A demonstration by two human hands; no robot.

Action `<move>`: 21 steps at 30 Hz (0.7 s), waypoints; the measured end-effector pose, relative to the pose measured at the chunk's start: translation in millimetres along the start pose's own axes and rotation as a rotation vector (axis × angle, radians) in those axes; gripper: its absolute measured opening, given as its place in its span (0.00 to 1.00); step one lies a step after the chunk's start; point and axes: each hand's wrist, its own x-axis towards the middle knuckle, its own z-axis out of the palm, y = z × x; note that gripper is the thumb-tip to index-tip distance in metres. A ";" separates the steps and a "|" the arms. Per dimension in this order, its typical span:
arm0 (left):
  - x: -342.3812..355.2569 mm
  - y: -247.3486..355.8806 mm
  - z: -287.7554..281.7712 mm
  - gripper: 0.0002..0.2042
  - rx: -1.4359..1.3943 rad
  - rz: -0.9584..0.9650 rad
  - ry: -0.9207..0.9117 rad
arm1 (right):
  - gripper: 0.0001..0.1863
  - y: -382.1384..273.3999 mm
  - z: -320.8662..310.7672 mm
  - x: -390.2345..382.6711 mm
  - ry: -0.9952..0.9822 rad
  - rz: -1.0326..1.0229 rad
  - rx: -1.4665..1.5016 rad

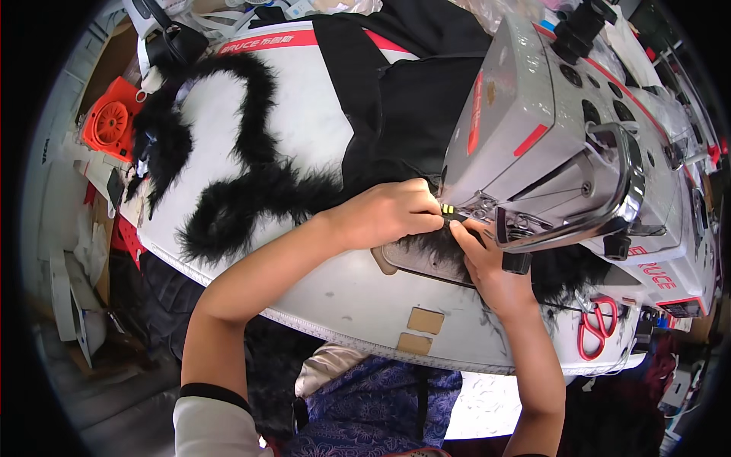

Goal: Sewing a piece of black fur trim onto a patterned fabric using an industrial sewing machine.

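Note:
My left hand (pixel 392 213) is closed, thumb and fingers pinching the edge of black fabric (pixel 419 99) just left of the sewing machine's needle area. My right hand (pixel 491 266) rests at the front of the presser foot, its fingers stretched out and pressing on fluffy black trim (pixel 430 245). Part of that hand is hidden under the machine head. Above both hands stands the white and red sewing machine (pixel 495 114). More fluffy trim (pixel 259 122) curls over the table to the left, with one end bunched near my left forearm. Whether the trim is one piece, I cannot tell.
Red-handled scissors (pixel 598 327) lie at the table's right front. An orange device with a round grille (pixel 113 122) stands at the far left. Two tan patches (pixel 425 321) mark the white table (pixel 320 282) near its front edge. Bags and cloth crowd the back.

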 end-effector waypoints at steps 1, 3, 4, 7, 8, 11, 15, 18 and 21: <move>-0.7 -1.6 -1.5 0.12 0.001 0.025 -0.044 | 0.23 -0.7 -0.1 0.4 0.001 -0.003 0.001; -0.3 -3.8 -0.7 0.12 -0.002 0.043 -0.045 | 0.23 -1.9 -0.9 1.2 0.058 -0.047 -0.027; -0.1 -4.4 0.3 0.12 -0.006 0.057 -0.050 | 0.23 -2.3 -1.0 1.9 0.055 -0.044 -0.031; 0.1 -5.6 1.2 0.13 0.024 0.047 -0.040 | 0.19 -1.1 0.3 5.8 0.087 0.050 0.054; 0.1 -6.0 0.7 0.13 0.023 0.045 -0.039 | 0.16 1.1 1.1 7.7 0.048 0.100 0.120; 0.9 -7.5 -2.6 0.12 0.042 0.014 -0.020 | 0.11 4.2 7.1 10.6 0.027 0.303 0.350; 5.7 -8.9 -2.4 0.11 0.140 0.064 0.050 | 0.10 10.0 12.1 7.4 0.071 0.304 0.180; 6.8 -7.7 -0.7 0.10 0.157 0.047 0.069 | 0.09 14.3 13.5 2.6 -0.063 0.260 0.001; 6.1 -7.0 0.3 0.10 0.142 0.012 0.041 | 0.08 16.3 18.0 1.5 0.028 0.299 0.288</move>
